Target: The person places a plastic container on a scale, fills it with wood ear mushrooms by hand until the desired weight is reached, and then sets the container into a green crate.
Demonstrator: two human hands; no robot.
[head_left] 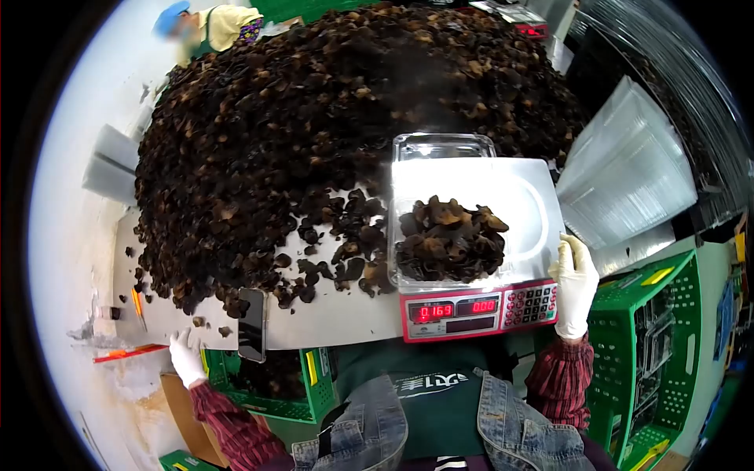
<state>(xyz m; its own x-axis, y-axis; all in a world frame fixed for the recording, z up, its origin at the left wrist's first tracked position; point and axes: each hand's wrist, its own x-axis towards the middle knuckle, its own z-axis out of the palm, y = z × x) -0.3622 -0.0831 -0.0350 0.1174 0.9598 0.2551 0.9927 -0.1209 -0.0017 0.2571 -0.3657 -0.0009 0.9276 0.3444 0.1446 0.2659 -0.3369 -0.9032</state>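
A red and white digital scale (514, 310) stands on the table edge, its display lit with 0.169 and 0.00. On its metal plate sits a clear plastic box (398, 271) holding a heap of dark wood ear mushrooms (452, 243); its clear lid part (444, 146) sticks out behind. My right hand (576, 290), in a white glove, is beside the scale's right edge with fingers bent and apart, holding nothing visible. At the table's left front edge, my gloved left hand (187, 359) has its fingers apart, left of a phone (252, 323).
A huge mound of wood ear mushrooms (314, 118) covers most of the table (338, 326). Stacked clear boxes (628, 173) stand right of the scale. Green crates (613, 345) sit below on both sides. Another person (216, 27) is at the far left, and another scale (530, 30) at the back.
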